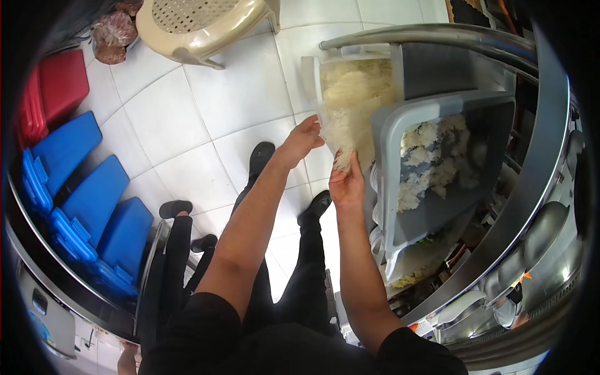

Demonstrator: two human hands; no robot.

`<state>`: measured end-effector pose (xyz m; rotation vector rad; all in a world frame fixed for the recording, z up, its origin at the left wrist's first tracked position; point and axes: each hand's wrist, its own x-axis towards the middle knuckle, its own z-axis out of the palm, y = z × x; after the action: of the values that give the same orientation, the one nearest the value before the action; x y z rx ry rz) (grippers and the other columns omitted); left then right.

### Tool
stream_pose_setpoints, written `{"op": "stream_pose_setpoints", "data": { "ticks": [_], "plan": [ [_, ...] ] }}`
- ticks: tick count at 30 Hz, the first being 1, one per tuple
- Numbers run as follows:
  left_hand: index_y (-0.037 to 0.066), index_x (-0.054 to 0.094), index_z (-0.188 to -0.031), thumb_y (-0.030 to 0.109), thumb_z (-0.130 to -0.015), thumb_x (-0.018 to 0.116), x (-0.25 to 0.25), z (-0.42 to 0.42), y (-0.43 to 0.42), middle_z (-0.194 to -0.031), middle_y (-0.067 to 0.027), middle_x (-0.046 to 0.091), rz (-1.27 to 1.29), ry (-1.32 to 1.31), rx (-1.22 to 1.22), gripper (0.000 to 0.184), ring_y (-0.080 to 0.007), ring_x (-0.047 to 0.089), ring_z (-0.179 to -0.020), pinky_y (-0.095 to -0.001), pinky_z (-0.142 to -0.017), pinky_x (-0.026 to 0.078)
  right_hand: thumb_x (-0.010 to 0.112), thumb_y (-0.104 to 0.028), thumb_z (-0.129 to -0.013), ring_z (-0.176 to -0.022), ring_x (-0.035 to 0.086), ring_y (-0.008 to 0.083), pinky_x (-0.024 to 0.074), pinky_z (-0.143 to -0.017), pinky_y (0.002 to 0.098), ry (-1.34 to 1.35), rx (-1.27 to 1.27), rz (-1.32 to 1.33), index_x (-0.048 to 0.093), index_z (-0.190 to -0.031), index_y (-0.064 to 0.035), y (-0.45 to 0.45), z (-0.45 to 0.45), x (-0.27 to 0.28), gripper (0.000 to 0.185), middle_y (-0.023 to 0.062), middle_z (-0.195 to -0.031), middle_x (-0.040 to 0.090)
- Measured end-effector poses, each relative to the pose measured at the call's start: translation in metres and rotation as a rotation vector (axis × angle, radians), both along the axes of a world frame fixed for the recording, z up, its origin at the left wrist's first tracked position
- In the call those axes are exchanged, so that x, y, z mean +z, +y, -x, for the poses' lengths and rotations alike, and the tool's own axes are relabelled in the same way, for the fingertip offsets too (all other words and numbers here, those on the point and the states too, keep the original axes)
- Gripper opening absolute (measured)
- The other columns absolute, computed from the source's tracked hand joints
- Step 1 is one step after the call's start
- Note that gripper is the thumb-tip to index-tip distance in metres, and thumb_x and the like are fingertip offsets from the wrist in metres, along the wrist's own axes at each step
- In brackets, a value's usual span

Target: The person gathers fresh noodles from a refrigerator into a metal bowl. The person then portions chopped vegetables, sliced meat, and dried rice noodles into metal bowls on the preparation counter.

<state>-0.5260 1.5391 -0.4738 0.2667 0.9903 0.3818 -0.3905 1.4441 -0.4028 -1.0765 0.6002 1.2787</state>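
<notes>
My right hand [347, 186] is closed around the lower end of a pale, crumb-coated piece of food [342, 161], its fingers partly hidden by it. At the near left side of a clear bin [310, 78] is my left hand [301, 142], its fingers curled together. Whether those fingers grip the bin's edge or part of the coated food, I cannot tell. Pale yellowish crumbs [359, 94] fill the bin. Right of it, a grey tub [389, 187] holds several white, fluffy-looking clumps [431, 153].
A beige stool [250, 19] stands on the white tiled floor [234, 94]. Blue lidded boxes [94, 187] and a red box [62, 78] line the left side. A metal rail [431, 32] curves above the bins. Another person's dark-clothed leg [178, 250] shows at lower left.
</notes>
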Motion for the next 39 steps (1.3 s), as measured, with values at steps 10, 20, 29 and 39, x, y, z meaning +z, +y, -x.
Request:
{"op": "stream_pose_setpoints", "data": {
  "ticks": [10,20,29,39],
  "plan": [
    [0.006,0.040,-0.151,0.006,-0.101,0.051,-0.005,0.009,-0.013,-0.139,-0.0076,0.057,0.197,-0.245,0.176,0.052,-0.0201,0.058,-0.124,-0.0338,-0.106,0.048,0.065,-0.016,-0.098,-0.105,0.067,0.0153,0.0578,-0.086,0.0253,-0.006,-0.016,0.037,0.058,-0.123,-0.0018,0.000,0.046,0.024,0.029,0.0079,-0.118,0.068],
    [0.007,0.047,-0.147,0.023,-0.102,0.057,-0.048,0.012,-0.041,-0.140,-0.0074,0.058,-0.277,-0.333,0.193,0.049,-0.0198,0.058,-0.124,-0.0324,-0.109,0.045,0.061,-0.016,-0.101,-0.103,0.068,0.0163,0.0589,-0.085,0.0274,0.055,0.040,0.081,0.057,-0.126,-0.0058,-0.015,0.079,0.048,0.028,0.0074,-0.118,0.068],
    [0.007,0.053,-0.142,0.047,-0.102,0.052,-0.007,0.034,-0.022,-0.132,-0.0107,0.063,0.428,-0.516,0.274,0.057,-0.0219,0.060,-0.119,-0.0362,-0.104,0.047,0.062,-0.024,-0.101,-0.105,0.066,0.0122,0.0569,-0.077,0.0222,0.012,0.228,0.076,0.055,-0.131,-0.0109,-0.058,0.089,0.053,0.034,0.0025,-0.123,0.066],
    [0.003,0.039,-0.151,0.068,-0.100,0.036,0.056,0.054,-0.003,-0.145,-0.0093,0.052,0.324,-0.494,0.010,0.083,-0.0196,0.052,-0.126,-0.0340,-0.108,0.041,0.058,-0.017,-0.102,-0.116,0.062,0.0197,0.0524,-0.096,0.0337,0.100,0.381,0.036,0.046,-0.141,-0.0076,-0.110,0.079,0.098,0.042,0.0074,-0.131,0.061]
  ]
}}
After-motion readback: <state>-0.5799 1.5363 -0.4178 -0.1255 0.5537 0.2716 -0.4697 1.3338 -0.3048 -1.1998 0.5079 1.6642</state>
